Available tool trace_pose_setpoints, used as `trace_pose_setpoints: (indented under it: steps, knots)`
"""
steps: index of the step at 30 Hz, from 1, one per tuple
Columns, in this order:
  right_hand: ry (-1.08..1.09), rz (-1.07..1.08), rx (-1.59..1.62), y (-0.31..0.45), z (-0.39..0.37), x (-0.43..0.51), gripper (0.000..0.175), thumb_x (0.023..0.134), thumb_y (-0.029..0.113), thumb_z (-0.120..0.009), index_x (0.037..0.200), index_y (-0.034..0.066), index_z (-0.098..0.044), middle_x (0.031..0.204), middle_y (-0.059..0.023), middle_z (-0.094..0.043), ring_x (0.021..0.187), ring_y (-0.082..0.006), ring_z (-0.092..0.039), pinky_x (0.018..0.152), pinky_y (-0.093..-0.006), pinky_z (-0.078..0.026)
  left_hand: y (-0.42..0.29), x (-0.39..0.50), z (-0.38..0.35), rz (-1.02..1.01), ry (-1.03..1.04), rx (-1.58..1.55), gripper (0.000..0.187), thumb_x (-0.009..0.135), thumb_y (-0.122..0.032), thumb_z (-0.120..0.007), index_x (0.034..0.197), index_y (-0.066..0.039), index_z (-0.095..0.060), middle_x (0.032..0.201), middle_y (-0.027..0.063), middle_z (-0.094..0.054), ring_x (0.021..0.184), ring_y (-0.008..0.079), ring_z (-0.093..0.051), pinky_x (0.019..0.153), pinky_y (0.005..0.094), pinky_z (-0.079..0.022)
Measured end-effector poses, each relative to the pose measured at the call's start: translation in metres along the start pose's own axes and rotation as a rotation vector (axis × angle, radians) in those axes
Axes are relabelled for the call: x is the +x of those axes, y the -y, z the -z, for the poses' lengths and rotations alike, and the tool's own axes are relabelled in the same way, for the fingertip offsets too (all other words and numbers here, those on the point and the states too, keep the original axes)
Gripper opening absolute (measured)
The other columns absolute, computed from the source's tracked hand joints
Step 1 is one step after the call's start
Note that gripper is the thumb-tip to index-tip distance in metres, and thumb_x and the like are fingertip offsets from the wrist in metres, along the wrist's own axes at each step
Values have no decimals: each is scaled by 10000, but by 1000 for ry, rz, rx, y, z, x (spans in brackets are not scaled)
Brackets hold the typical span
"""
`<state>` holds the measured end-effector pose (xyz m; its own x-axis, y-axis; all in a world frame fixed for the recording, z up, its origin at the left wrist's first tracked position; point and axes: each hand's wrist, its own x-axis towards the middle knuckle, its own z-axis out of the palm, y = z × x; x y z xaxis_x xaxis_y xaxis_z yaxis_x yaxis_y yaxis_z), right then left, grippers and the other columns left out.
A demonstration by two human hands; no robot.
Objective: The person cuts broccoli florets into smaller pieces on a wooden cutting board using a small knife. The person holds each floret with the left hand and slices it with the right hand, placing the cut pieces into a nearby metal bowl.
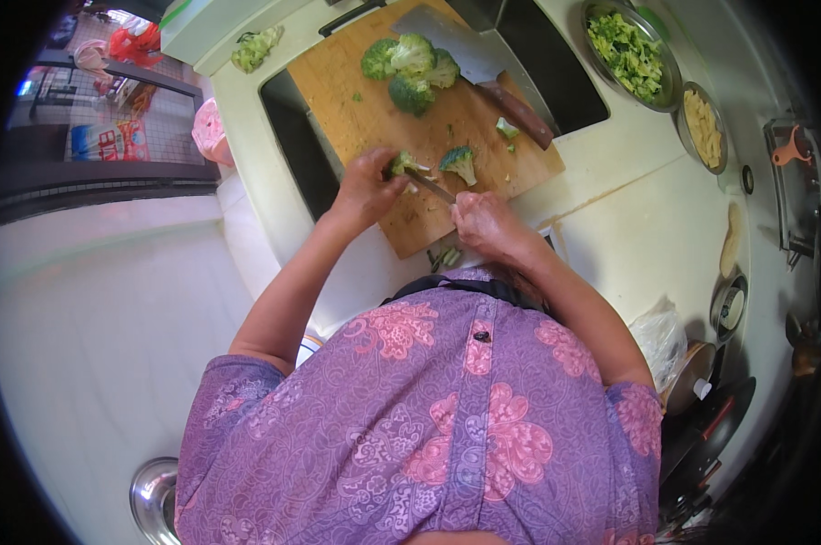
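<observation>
My left hand [369, 187] pinches a small broccoli floret [403, 163] above the near left part of a wooden cutting board [342, 116]. In my right hand [486, 221] is a small knife [432, 186], its narrow blade pointing left and touching or nearly touching that floret. A cut broccoli floret [458, 164] lies on the board just beyond the knife. Farther up sits a large broccoli head [414, 71] in a cluster. Beside it rests a cleaver [461, 51] with a brown wooden handle [516, 114]. Small green crumbs and a pale piece [507, 128] are scattered about.
The board spans a sink [291, 129]. Right of it stand a metal bowl of chopped greens [628, 58] and a bowl of pale yellow pieces [702, 126]. Leafy scraps [255, 49] lie at the back left; stem trimmings [444, 258] sit by the board's near edge.
</observation>
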<state>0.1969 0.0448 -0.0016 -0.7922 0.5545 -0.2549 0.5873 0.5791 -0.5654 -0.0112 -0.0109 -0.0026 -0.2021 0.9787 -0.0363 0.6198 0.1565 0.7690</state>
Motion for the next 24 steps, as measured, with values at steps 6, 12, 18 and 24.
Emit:
trace_pose_setpoints:
  steps: [6, 12, 18, 24]
  knots:
    - [23, 27, 35, 0, 11, 2, 306, 850, 207, -464, 704, -25, -600, 759, -256, -612, 741, -409, -617, 710, -466, -489, -8, 0, 27, 248, 228, -384, 404, 769, -72, -684, 1151, 13, -582, 693, 19, -546, 565, 84, -491, 510, 240, -416]
    - [5, -30, 276, -3, 33, -25, 321, 878, 247, -479, 740, -39, -518, 695, -250, -538, 673, -391, -552, 604, -449, -427, -18, 0, 45, 364, 172, -249, 335, 805, -146, -689, 1080, 33, -622, 658, 0, -576, 521, 47, -462, 471, 212, -388]
    - [-165, -221, 287, -11, 43, -53, 332, 878, 259, -495, 726, -36, -492, 692, -256, -529, 667, -412, -531, 598, -462, -408, -15, 23, 29, 109, -113, -413, 240, 794, -157, -702, 976, -6, -666, 693, 15, -606, 569, 75, -539, 489, 226, -438]
    - [-244, -321, 222, -12, 40, -73, 298, 870, 252, -503, 716, -3, -518, 679, -248, -551, 678, -453, -547, 614, -511, -427, -38, 40, -1, -507, -20, 269, 314, 666, -145, -740, 961, -76, -659, 873, 53, -655, 870, 218, -559, 751, 353, -432]
